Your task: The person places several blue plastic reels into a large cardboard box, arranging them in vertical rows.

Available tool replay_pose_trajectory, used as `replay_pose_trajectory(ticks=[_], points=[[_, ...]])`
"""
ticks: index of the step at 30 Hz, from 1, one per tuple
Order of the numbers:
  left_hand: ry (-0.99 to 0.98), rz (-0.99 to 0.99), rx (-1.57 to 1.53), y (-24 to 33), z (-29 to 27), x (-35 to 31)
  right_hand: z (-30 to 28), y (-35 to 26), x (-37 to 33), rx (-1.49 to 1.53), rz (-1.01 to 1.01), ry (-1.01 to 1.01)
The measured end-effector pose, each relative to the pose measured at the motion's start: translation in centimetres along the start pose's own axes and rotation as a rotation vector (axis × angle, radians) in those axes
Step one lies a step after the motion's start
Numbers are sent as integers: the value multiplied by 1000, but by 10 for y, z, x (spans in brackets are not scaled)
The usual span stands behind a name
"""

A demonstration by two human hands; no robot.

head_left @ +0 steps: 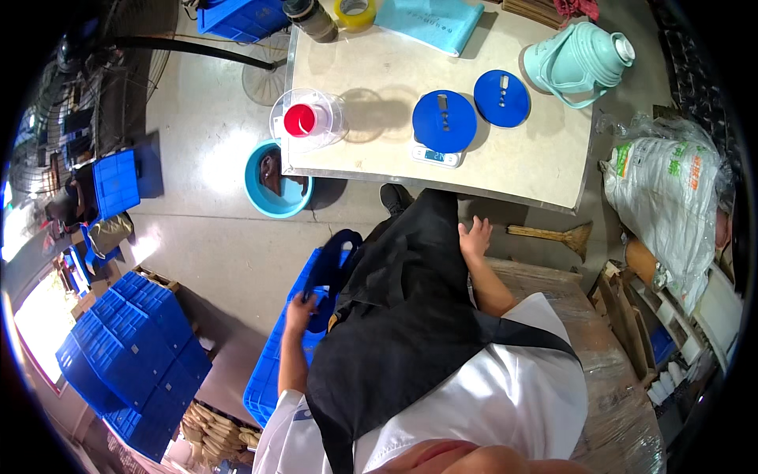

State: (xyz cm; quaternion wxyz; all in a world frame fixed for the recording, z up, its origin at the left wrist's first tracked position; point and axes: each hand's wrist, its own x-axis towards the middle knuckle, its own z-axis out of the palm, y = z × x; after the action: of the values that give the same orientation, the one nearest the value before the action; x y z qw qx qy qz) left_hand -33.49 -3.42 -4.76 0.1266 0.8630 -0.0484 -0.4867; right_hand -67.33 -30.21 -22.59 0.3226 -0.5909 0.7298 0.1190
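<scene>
My left hand (298, 312) is closed round the edge of a dark blue curved piece (325, 265), low at my left side by the blue crates. The piece looks flat with an opening in it; its exact kind I cannot make out. My right hand (475, 237) hangs just off the table's near edge, fingers spread, holding nothing. On the table, a blue disc with a row of holes (444, 121) covers a small digital scale (436, 156). A second blue disc (502, 98) lies to its right. A clear plastic tub (333, 118) with a red-mouthed white cup (300, 121) is at the left corner.
The pale table (379, 71) also carries a mint thermos jug (576, 62), yellow tape (354, 12), a dark jar (311, 20) and a light-blue packet (430, 22). A light-blue basin (253, 180), a broom (553, 235) and stacked blue crates (134, 347) stand around the floor.
</scene>
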Motion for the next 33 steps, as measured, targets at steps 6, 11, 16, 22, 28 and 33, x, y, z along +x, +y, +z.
replay_pose_trajectory(ticks=[6, 11, 16, 22, 28, 33], points=[[331, 135, -879, -27, -140, -39, -8, 18, 1, -36, -302, -188], [329, 577, -1342, -56, -183, -53, 19, -1, 7, 292, -62, -242], [383, 810, -1360, -37, -194, -45, 41, -13, 14, 326, -36, -213], [265, 768, -1428, -68, -204, -16, 35, -10, 19, 413, -150, -189], [176, 524, -1493, -56, -151, -12, 38, -9, 67, 747, 111, -101], [83, 313, -1376, -41, -97, -19, 19, -55, 142, 845, -62, -24]])
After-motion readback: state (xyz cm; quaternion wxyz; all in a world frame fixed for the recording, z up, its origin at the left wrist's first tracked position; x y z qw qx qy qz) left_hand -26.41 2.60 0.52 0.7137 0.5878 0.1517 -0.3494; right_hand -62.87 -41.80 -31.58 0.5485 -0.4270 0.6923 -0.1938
